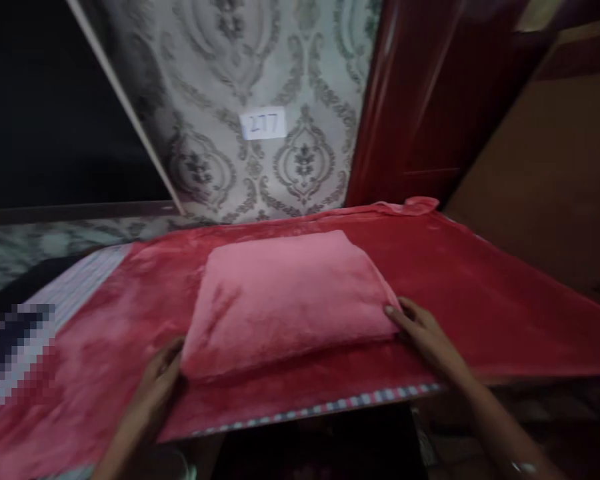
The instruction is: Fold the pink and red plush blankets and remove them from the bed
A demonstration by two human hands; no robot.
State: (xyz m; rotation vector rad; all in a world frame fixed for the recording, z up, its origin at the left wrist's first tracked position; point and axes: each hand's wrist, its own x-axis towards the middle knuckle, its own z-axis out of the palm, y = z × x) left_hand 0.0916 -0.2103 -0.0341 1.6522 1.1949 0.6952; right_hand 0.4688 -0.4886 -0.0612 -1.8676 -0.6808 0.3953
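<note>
A folded pink plush blanket lies as a thick, roughly rectangular pad on a red plush cover. At its near right corner my right hand is closed, with the thumb on top and the fingers round the edge. My left hand grips the near left corner; some of its fingertips are hidden by the blanket's side. The pad's top is fairly smooth, with darker brushed patches towards the left.
A striped edging runs along the cover's near side. Patterned wallpaper with a paper label reading 277 stands behind. A dark screen is at the left, a glossy red-brown panel at the right. Part of the left edge is pixelated.
</note>
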